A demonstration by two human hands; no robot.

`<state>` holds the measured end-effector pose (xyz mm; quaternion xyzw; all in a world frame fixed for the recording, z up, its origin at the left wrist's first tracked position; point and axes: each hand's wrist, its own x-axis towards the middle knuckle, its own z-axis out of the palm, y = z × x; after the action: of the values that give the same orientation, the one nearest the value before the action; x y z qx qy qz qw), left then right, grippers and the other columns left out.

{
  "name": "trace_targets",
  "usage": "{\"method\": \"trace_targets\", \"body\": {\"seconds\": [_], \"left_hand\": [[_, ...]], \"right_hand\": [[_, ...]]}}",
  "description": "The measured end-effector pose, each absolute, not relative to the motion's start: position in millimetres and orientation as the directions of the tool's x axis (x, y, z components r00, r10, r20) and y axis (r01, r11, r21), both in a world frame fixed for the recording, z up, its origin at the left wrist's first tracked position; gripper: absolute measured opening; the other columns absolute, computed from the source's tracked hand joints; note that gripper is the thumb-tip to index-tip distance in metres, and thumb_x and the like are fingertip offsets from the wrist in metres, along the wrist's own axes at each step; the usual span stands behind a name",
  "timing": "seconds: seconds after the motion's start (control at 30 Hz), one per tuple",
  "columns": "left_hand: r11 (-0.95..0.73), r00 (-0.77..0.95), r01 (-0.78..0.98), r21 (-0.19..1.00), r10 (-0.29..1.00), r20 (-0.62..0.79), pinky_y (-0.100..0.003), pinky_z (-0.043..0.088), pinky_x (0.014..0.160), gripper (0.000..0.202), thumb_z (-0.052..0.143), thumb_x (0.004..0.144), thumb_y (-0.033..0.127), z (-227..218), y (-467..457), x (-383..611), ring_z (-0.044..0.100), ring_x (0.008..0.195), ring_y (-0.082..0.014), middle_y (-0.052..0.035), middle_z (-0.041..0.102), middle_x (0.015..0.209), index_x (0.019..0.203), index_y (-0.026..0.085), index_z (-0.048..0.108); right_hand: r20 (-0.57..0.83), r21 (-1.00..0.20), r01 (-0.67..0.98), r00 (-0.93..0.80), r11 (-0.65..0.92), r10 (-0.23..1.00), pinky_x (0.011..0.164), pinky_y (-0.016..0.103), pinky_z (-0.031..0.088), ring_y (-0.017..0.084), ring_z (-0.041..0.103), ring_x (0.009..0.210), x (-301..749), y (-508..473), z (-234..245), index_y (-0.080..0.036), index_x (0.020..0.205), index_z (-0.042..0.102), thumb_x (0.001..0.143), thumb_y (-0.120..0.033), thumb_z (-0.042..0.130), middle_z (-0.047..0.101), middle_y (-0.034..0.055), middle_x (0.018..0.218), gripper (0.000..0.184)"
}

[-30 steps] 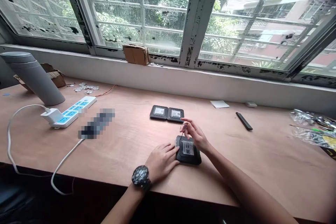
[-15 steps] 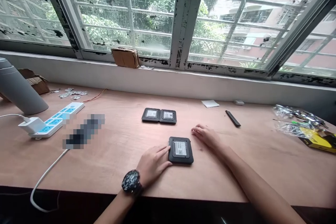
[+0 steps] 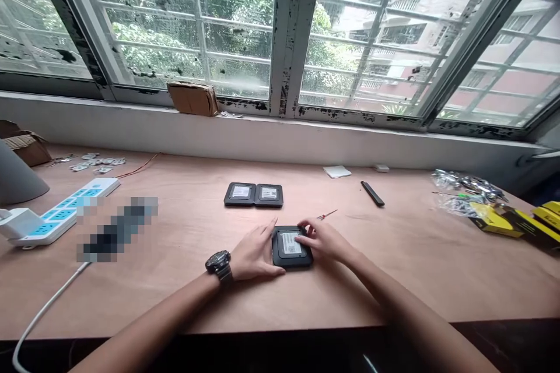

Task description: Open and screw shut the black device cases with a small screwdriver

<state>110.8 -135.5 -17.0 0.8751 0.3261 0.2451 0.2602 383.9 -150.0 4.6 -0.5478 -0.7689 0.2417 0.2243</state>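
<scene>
A black square drive case (image 3: 289, 243) with a white label lies flat on the wooden table in front of me. My left hand (image 3: 255, 250), a black watch on its wrist, grips the left side, with the thumb at the near left corner and a finger up by the far left corner. Over the right side, my right hand (image 3: 322, 238) has its thumb on top near the label and fingers at the far right corner. Just beyond that hand lies a thin red-handled screwdriver (image 3: 327, 215). Two similar black cases (image 3: 240, 194) sit side by side farther back.
At left are a white power strip (image 3: 65, 210), its cable, a blurred dark object (image 3: 114, 233) and a grey cylinder (image 3: 20, 178). A black stick-like piece (image 3: 372, 193) lies right of centre. Plastic bags (image 3: 464, 186) and yellow boxes (image 3: 494, 221) occupy the far right.
My right hand has come left and nearer, from the table onto the case. The screwdriver now shows near where that hand lay. My view has turned slightly right.
</scene>
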Motion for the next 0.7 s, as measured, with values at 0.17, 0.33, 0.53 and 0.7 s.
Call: {"method": "trace_targets", "body": {"seconds": [0.17, 0.33, 0.53, 0.7], "left_hand": [[-0.628, 0.659, 0.436, 0.644, 0.711, 0.247, -0.052, 0.032, 0.120, 0.128, 0.090, 0.063, 0.052, -18.8, -127.9, 107.0, 0.037, 0.145, -0.0391, -0.0172, 0.037, 0.158, 0.162, 0.020, 0.015], [-0.628, 0.650, 0.446, 0.638, 0.717, 0.251, -0.053, 0.032, 0.120, 0.128, 0.090, 0.061, 0.055, -26.8, -125.2, 105.5, 0.037, 0.144, -0.0397, -0.0185, 0.037, 0.157, 0.160, 0.017, 0.019], [-0.626, 0.648, 0.482, 0.614, 0.725, 0.231, -0.054, 0.032, 0.119, 0.127, 0.091, 0.058, 0.058, -29.0, -124.6, 106.1, 0.040, 0.142, -0.0398, -0.0206, 0.041, 0.154, 0.158, 0.015, 0.024], [-0.635, 0.673, 0.418, 0.649, 0.697, 0.249, -0.052, 0.042, 0.111, 0.111, 0.092, 0.058, 0.053, -13.3, -126.3, 106.9, 0.052, 0.130, -0.0379, -0.0139, 0.053, 0.144, 0.150, 0.022, 0.038]], "right_hand": [[-0.001, -0.525, 0.816, -0.286, 0.243, 0.958, 0.063, 0.029, 0.045, 0.020, 0.064, 0.077, 376.8, -129.1, 20.3, -0.022, 0.098, 0.061, 0.080, -0.063, 0.072, 0.071, 0.0037, 0.092, 0.046], [0.093, -0.369, 0.878, -0.293, 0.306, 0.952, 0.063, 0.032, 0.044, 0.023, 0.061, 0.076, 357.9, -119.8, 12.8, -0.021, 0.088, 0.056, 0.074, -0.079, 0.066, 0.066, 0.0081, 0.089, 0.061], [0.182, -0.286, 0.897, -0.294, 0.336, 0.939, 0.074, 0.036, 0.047, 0.025, 0.061, 0.082, 351.2, -119.8, -2.4, -0.022, 0.082, 0.054, 0.078, -0.083, 0.057, 0.063, 0.0089, 0.090, 0.061], [0.186, -0.374, 0.864, -0.286, 0.337, 0.940, 0.068, 0.032, 0.045, 0.022, 0.060, 0.078, 351.7, -117.5, 2.8, -0.023, 0.075, 0.051, 0.078, -0.079, 0.062, 0.061, 0.0069, 0.090, 0.057]]}}
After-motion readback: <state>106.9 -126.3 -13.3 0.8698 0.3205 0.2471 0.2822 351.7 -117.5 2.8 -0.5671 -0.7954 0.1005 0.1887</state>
